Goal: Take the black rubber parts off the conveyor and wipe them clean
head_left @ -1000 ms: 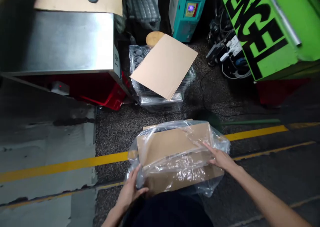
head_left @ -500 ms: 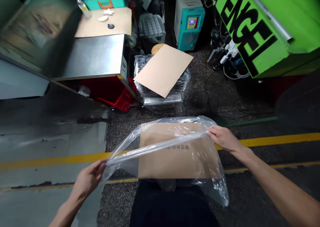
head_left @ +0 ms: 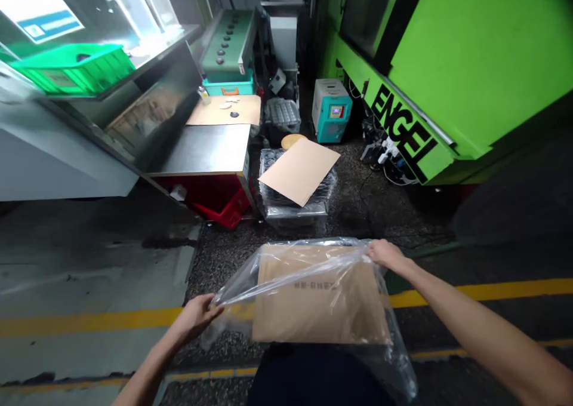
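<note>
A clear plastic bag (head_left: 242, 292) is stretched between my two hands, low in front of my body. Its left edge is pinched in my left hand (head_left: 199, 315), and my right hand (head_left: 385, 255) grips the upper right part of its rim. Behind or inside the film is a brown cardboard box (head_left: 320, 310) with dark printed characters. I cannot tell how far the film wraps round the cardboard. Ahead, a flat cardboard sheet (head_left: 301, 170) rests on a plastic-wrapped stack of trays (head_left: 295, 209).
On the left stands a metal worktable (head_left: 203, 149) with a red crate (head_left: 226, 209) beneath it. Beyond are a green conveyor (head_left: 228, 42) and a teal-fronted unit (head_left: 332, 116). A green machine (head_left: 447, 54) fills the right. Yellow lines (head_left: 483, 291) cross the floor.
My view has tilted up, bringing the conveyor and green bin into sight. My left hand has moved inward toward the cardboard, so the bag's rim hangs slacker. Both hands keep hold of it.
</note>
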Demonstrator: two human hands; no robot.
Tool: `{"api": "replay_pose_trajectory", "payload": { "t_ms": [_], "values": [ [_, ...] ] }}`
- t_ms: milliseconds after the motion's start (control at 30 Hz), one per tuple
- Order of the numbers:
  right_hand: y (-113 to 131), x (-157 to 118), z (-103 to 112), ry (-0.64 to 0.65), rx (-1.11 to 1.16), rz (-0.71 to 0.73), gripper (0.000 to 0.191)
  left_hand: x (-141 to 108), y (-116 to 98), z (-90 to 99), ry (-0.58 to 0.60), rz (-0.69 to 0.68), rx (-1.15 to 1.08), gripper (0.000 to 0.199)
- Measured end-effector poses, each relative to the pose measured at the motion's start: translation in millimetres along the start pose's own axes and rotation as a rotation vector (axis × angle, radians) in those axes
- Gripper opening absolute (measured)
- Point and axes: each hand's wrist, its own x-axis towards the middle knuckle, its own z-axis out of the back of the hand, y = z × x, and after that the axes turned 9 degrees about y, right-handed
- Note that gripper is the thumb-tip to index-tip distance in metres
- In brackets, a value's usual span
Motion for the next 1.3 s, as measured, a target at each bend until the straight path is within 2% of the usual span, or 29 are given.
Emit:
{"api": "replay_pose_trajectory", "payload": {
  "t_ms": [67,100,167,233,267,367,400,467,533,567,700,833,900,967,1067,1133,1167,1200,1233,1267,1300],
  "values": [
    [-6,1,17,-0.047,-0.029,0.002,0.028,-5,1,9.6,0.051,-0.010,0.053,0.044],
    [-9,1,23,-0.064,-0.041,0.015,0.029,-4,-3,14.8,0.003,-0.032,0.087,0.046],
    [-13,1,28,-0.093,-0.059,0.049,0.027,9,-21,22.8,-0.209,-0.109,0.169,0.051],
    [-13,2,23,-0.128,-0.067,0.080,0.026,41,-53,23.2,-0.420,-0.191,0.252,0.056],
    [-13,3,20,-0.150,-0.069,0.097,0.026,62,-73,19.9,-0.455,-0.223,0.289,0.059],
    [-13,6,9,-0.222,-0.075,0.144,0.026,133,-127,-0.6,-0.377,-0.256,0.333,0.080],
    [-15,6,7,-0.251,-0.063,0.165,0.026,155,-139,-8.7,-0.331,-0.260,0.311,0.079],
    [-20,5,2,-0.287,0.016,0.212,0.028,188,-152,-22.9,-0.264,-0.263,0.247,0.056],
    [-26,2,-2,-0.281,0.122,0.241,0.032,207,-153,-31.2,-0.248,-0.251,0.178,0.025],
    [-29,-1,-5,-0.269,0.170,0.235,0.034,212,-152,-32.3,-0.255,-0.241,0.146,0.022],
    [-34,-16,-10,-0.280,0.294,0.165,0.037,207,-153,-15.9,-0.344,-0.208,-0.013,0.041],
    [-34,-33,-8,-0.309,0.380,0.169,0.036,184,-175,16.3,-0.435,-0.252,-0.087,0.045],
    [-37,-39,-5,-0.326,0.429,0.174,0.035,168,-188,27.6,-0.432,-0.311,-0.138,0.043],
    [-38,-42,-3,-0.357,0.493,0.148,0.033,152,-198,28.8,-0.382,-0.376,-0.205,0.044],
    [-26,-36,-1,-0.416,0.562,0.051,0.029,133,-208,3.8,-0.169,-0.395,-0.213,0.051],
    [-8,-26,-2,-0.441,0.568,0.013,0.028,128,-215,-28.7,0.029,-0.333,-0.126,0.065],
    [4,-20,-4,-0.442,0.561,0.017,0.028,128,-218,-47.1,0.103,-0.292,-0.048,0.078],
    [15,-15,-6,-0.435,0.553,0.034,0.026,130,-221,-65.0,0.145,-0.250,0.043,0.090],
    [26,-10,-9,-0.418,0.543,0.062,0.024,132,-224,-81.3,0.156,-0.215,0.133,0.093],
    [34,-6,-12,-0.396,0.529,0.095,0.022,135,-227,-94.6,0.144,-0.188,0.208,0.083],
    [39,-4,-16,-0.369,0.515,0.130,0.021,137,-230,-104.2,0.119,-0.170,0.257,0.064]
  ]
}}
